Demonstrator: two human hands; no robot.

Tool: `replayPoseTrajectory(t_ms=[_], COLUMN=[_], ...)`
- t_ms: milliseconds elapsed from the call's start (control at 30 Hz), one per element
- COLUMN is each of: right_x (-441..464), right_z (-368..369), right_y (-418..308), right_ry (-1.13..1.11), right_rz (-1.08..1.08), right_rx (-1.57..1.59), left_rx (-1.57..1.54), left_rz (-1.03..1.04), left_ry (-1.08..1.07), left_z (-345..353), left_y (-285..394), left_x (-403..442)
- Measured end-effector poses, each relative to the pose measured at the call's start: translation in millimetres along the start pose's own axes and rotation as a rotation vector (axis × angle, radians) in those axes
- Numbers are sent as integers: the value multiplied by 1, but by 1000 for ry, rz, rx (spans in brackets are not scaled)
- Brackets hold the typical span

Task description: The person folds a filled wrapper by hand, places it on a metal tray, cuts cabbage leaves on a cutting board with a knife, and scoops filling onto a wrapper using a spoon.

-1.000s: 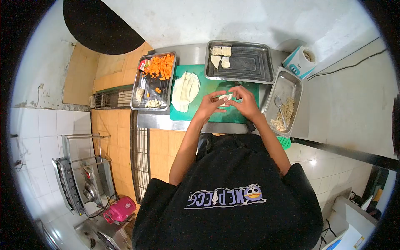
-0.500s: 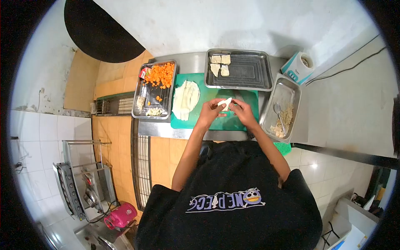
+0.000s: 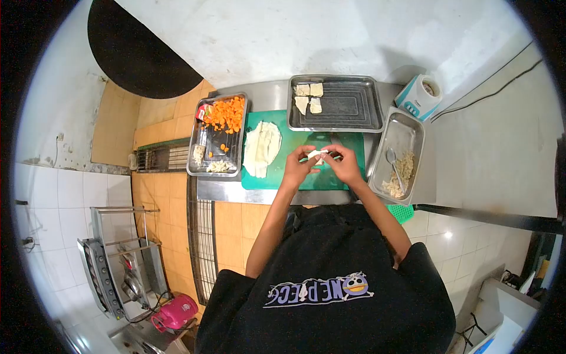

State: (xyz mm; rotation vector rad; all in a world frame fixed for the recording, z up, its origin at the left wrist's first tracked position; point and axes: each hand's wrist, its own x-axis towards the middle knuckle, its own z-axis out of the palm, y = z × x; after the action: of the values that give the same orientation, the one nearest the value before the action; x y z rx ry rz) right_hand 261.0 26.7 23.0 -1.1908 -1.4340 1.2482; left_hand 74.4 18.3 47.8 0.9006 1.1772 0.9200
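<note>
Above the right part of the green cutting board [image 3: 283, 182], my left hand [image 3: 298, 167] and my right hand [image 3: 344, 165] pinch a small white dough piece [image 3: 319, 157] between them. Fingers partly cover the piece. To the left on the board lies a stack of flat white dough sheets [image 3: 262, 148]. Behind the board, a dark metal tray [image 3: 354, 112] bears several pale square pieces [image 3: 309, 94] at its left end.
At the left, a metal tray [image 3: 199, 166] holds chopped carrots [image 3: 225, 113], a red packet and pale chopped bits. A deep pan [image 3: 405, 127] with a spoon [image 3: 396, 168] and crumbly filling stands at the right. Behind it is a white and teal container [image 3: 417, 97].
The view has tilted, so the counter appears lower. Both hands have changed their finger positions around the dough piece, which looks more folded and more covered by the fingers.
</note>
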Motion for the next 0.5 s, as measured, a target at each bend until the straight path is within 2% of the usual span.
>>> replayPoseTrajectory(t_ms=[133,200,333,500], right_x=[-3,-5,-6,-8], right_z=[1,3,6,9], right_y=[-22,-30,-41,-42], right_ry=[38,73,84,88], right_rz=[-27,-151,-160,-307], right_rx=[-160,-324,-393,-426], left_rx=[-35,-31,-66,-130], left_rz=[33,33,23,27], left_ry=[68,94,122,168], left_z=[4,5,9,12], left_y=[-10,-11,-7,-5], left_x=[2,-2,-4,-7])
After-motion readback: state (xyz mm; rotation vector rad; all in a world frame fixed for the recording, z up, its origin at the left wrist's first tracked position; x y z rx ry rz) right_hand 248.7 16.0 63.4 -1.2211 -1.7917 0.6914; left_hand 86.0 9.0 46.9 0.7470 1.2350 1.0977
